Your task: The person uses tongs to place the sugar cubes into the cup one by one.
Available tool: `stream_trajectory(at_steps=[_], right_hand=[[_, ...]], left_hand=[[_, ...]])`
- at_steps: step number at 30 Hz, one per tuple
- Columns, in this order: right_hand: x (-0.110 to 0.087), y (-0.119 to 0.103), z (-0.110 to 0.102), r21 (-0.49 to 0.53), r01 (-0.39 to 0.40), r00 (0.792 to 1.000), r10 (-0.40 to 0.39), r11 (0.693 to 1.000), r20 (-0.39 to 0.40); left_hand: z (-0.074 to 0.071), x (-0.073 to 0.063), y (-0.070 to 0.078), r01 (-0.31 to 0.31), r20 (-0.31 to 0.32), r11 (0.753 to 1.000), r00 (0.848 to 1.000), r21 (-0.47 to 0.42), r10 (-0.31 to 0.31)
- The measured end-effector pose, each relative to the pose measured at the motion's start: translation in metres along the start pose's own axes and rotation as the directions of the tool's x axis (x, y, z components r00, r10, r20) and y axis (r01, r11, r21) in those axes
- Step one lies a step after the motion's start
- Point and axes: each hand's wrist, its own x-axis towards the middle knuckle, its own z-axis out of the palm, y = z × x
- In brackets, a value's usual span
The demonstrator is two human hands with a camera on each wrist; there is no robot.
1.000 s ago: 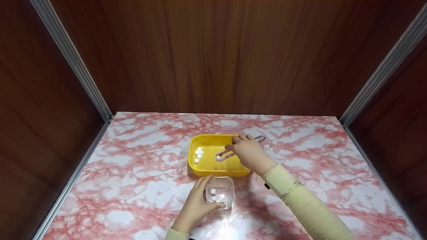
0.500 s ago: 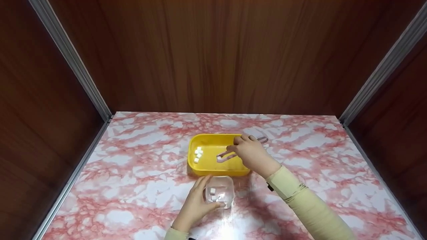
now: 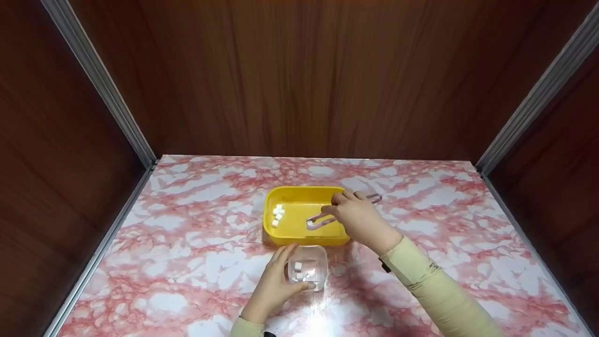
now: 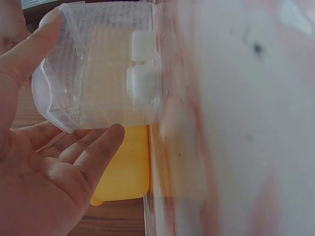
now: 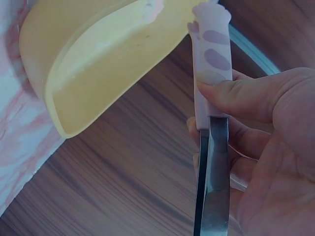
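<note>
My right hand (image 3: 362,216) pinches a pair of tongs (image 5: 214,59) between thumb and fingers. They have metal arms and pale pink ends with darker spots. The ends hang over the right part of a yellow tub (image 3: 306,241), with a small white cube (image 3: 310,223) seen between them in the head view. Several white cubes (image 3: 278,214) lie at the tub's left end. My left hand (image 3: 273,281) grips a small clear plastic container (image 4: 106,64) on the table, thumb on the near side and fingers on the far side. White cubes (image 4: 145,83) sit on its bottom.
The table (image 3: 196,262) has a red-and-white marbled top. Dark wood panels (image 3: 299,79) stand behind it and on both sides, joined by grey metal corner strips (image 3: 100,84). The clear container stands directly in front of the yellow tub.
My right hand has moved a little to the right with the tongs, whose ends stay over the tub. The left hand keeps its place on the clear container.
</note>
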Motion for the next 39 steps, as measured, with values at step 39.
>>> stream_trajectory(at_steps=[39], right_hand=[[-0.042,-0.030,0.001,0.093,0.082,0.996,-0.080,0.992,-0.027]], left_hand=[[0.000,-0.001,0.002,0.013,-0.006,1.000,1.000,0.015,-0.013]])
